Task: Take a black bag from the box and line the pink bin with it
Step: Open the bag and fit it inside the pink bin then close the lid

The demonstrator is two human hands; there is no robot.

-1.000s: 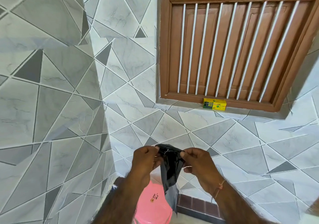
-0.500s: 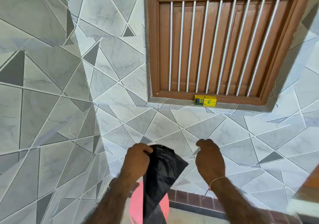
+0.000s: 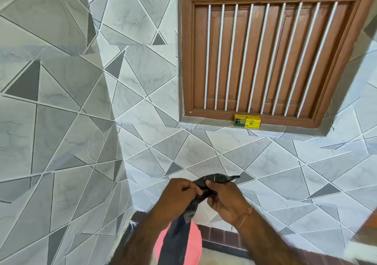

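Surroundings: grey/white tiled wall w/ angular pattern fills most of the view; a corner runs down the left side. Brown wooden window w/ pale vertical bars sits upper right. Yellow box rests on the window sill, far from the hands, up and to the right of them. Dark brick-like skirting runs along the wall base near the floor.

Pink bin stands low at the bottom centre, against the wall. Forearms and the hanging bag cover most of it, so the rim and opening can't be made out.

Black bag is up in front of the wall, above the bin, bunched at its top edge, w/ the rest trailing down betw. the forearms over the bin.

Left hand is pinched closed on the bag's top edge. Right hand is also clamped on that edge, thumb on top; the two hands touch each other.

Vs. half a sec ago: the hands were apart then, right hand off the bag, bag hanging wide from the left hand alone. Now both hands are together on it and the bag looks gathered, narrower. View has also shifted, so window and box sit further right.
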